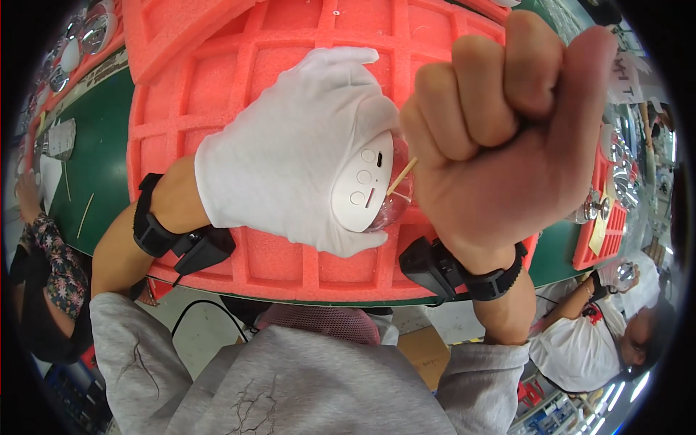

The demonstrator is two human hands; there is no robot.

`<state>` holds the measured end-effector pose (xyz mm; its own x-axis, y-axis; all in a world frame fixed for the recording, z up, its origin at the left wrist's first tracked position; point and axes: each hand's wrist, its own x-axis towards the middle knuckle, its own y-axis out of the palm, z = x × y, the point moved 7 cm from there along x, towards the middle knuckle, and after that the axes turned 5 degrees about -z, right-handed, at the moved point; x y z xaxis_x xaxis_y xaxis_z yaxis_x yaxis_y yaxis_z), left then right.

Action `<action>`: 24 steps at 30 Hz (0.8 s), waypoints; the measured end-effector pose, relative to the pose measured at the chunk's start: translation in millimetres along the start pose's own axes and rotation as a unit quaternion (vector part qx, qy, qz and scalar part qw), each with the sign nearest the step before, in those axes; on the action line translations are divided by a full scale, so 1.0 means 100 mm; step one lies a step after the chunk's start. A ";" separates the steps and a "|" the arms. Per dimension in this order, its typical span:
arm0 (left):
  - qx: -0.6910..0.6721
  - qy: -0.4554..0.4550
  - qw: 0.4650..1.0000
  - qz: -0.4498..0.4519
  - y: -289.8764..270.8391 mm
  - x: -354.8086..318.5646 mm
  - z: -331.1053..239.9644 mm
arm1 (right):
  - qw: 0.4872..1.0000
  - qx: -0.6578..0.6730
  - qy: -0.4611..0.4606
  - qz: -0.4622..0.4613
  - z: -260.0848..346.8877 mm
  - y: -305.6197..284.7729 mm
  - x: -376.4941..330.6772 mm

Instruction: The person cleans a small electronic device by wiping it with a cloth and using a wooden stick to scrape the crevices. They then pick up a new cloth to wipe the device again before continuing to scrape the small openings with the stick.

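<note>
My left hand (pixel 290 145), in a white glove, is closed around a rounded white device (pixel 366 177) with small round buttons and slots on its flat face. A clear dome (pixel 400 199) shows along its right side. Close to the camera, my bare right hand (pixel 500 138) is curled into a fist, palm side up, with the thumb along its right. A thin wooden stick (pixel 402 176) runs from the device's edge to behind this fist. Its far end is hidden, and I cannot tell whether the fist grips it.
Beneath my hands lies a red foam tray (pixel 275 270) with square compartments, and another foam piece (pixel 181 29) overlaps it at the far left. Loose sticks (pixel 85 215) lie on the green table (pixel 101 152). A person (pixel 54 283) sits at left, another (pixel 591 333) at right, near a smaller red tray (pixel 602 235).
</note>
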<state>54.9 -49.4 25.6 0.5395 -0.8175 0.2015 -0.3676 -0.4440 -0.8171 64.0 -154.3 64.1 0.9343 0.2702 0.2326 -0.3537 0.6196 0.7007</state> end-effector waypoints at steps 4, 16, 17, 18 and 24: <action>-0.021 -0.006 0.998 -0.058 -0.08 0.00 -0.01 | 1.000 0.009 -0.006 -0.010 -0.04 0.02 0.05; -0.001 -0.005 0.999 -0.049 -0.06 0.02 -0.03 | 0.999 0.028 -0.017 -0.040 0.03 -0.04 0.03; 0.007 -0.007 0.999 -0.036 -0.05 0.01 -0.04 | 0.998 0.031 -0.016 -0.042 -0.02 0.02 0.02; 0.016 -0.009 1.000 -0.023 -0.04 0.00 -0.06 | 0.998 0.034 -0.016 -0.044 -0.10 0.09 0.05; 0.024 0.026 0.997 -0.062 -0.05 0.05 -0.06 | 0.997 0.045 -0.010 -0.057 -0.03 0.01 0.05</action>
<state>54.6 -53.2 34.0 0.5388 -0.7757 0.3287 -0.2629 -0.5255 -0.8092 68.4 -150.2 64.0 0.9694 0.1864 0.1598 -0.2396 0.5761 0.7815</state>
